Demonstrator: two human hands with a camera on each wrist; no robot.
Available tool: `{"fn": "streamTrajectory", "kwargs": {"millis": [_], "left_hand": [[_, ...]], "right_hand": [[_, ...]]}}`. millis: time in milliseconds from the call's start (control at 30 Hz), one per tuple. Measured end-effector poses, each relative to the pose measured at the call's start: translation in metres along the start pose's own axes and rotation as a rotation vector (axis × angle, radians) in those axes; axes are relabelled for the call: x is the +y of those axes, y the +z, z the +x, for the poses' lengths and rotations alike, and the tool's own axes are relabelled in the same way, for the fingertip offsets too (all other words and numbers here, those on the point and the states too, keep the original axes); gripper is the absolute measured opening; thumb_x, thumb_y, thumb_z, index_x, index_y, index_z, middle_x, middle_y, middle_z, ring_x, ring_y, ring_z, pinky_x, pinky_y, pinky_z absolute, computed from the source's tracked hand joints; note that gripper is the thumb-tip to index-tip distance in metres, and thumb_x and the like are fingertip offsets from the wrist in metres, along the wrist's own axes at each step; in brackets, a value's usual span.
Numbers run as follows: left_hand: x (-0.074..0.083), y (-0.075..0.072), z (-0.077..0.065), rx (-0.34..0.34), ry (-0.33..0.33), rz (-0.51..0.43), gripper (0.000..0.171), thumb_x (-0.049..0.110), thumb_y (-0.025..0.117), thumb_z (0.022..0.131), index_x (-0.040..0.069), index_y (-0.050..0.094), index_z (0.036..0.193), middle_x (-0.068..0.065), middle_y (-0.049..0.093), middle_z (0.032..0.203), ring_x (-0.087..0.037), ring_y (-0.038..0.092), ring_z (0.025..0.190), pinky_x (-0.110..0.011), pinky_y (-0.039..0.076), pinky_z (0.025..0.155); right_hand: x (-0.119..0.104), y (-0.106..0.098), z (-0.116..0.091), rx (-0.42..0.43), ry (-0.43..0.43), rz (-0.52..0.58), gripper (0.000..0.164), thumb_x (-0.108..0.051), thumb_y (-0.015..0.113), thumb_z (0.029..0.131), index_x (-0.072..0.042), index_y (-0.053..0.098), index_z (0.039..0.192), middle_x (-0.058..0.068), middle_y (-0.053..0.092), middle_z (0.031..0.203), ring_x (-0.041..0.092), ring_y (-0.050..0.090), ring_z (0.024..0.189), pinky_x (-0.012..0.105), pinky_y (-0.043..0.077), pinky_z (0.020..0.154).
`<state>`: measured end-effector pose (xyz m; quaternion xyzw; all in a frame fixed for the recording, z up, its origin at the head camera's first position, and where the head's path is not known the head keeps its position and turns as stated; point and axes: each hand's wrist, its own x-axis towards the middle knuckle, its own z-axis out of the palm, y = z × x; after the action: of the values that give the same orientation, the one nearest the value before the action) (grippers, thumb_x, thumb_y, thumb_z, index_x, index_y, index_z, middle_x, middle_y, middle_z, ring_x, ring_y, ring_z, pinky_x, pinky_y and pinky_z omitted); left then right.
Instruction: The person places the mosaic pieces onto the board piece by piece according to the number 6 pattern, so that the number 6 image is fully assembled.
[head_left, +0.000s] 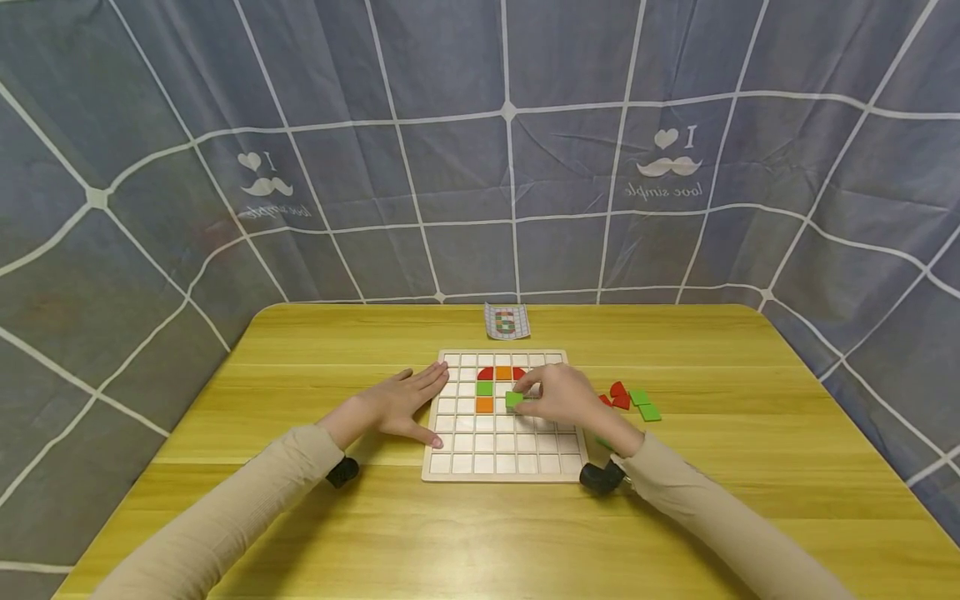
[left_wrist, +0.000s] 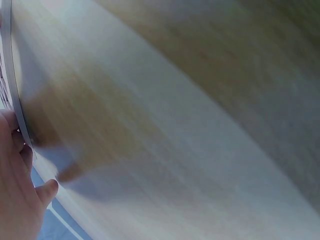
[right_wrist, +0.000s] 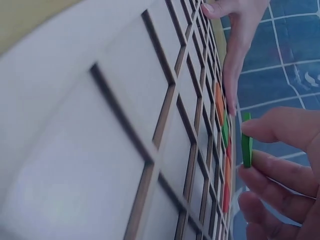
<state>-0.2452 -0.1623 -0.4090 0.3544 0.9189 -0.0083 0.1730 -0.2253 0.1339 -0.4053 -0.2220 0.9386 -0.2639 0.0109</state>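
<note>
A pale wooden grid board (head_left: pixel 504 477) lies on the table. My left hand (head_left: pixel 405 406) rests at its left edge with straight, spread fingers; the left wrist view catches only part of that hand. Between thumb and fingers, my right hand (head_left: pixel 562 396) pinches a green square tile (head_left: pixel 513 400), which the right wrist view shows held edge-on, apart from the board. Set in the grid are a rounded red piece (head_left: pixel 486 373), an orange tile (head_left: pixel 503 372), a green tile (head_left: pixel 484 388) and a lower orange tile (head_left: pixel 484 405). Another red piece (head_left: pixel 518 372) is partly covered by the right hand.
Loose red pieces (head_left: pixel 620 395) and green tiles (head_left: pixel 649 412) lie right of the board, some partly hidden by the right arm. Behind the board is a small printed pattern card (head_left: pixel 506 322). A grey curtain (head_left: pixel 465 258) stands behind the wooden table (head_left: pixel 450 542).
</note>
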Motion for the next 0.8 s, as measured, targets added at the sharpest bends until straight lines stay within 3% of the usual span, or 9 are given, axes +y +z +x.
{"fn": "streamTrajectory", "kwargs": {"millis": [533, 800], "left_hand": [[-0.001, 0.002, 0.001, 0.001, -0.001, 0.008, 0.114, 0.075, 0.055, 0.079, 0.007, 0.005, 0.155, -0.01, -0.002, 0.163, -0.025, 0.003, 0.151, -0.052, 0.013, 0.121], [-0.001, 0.003, 0.001, 0.004, 0.001, 0.003, 0.114, 0.075, 0.055, 0.078, 0.007, 0.005, 0.155, -0.011, -0.003, 0.163, -0.025, 0.003, 0.151, -0.052, 0.013, 0.121]], "right_hand": [[-0.01, 0.012, 0.009, -0.052, 0.067, -0.009, 0.02, -0.03, 0.079, 0.077, -0.019, 0.077, 0.094, -0.005, 0.074, 0.095, 0.012, 0.067, 0.086, 0.03, 0.051, 0.07], [-0.012, 0.016, 0.011, -0.042, 0.064, -0.053, 0.022, -0.028, 0.08, 0.076, -0.018, 0.077, 0.095, -0.005, 0.074, 0.094, 0.013, 0.067, 0.087, 0.03, 0.051, 0.068]]}}
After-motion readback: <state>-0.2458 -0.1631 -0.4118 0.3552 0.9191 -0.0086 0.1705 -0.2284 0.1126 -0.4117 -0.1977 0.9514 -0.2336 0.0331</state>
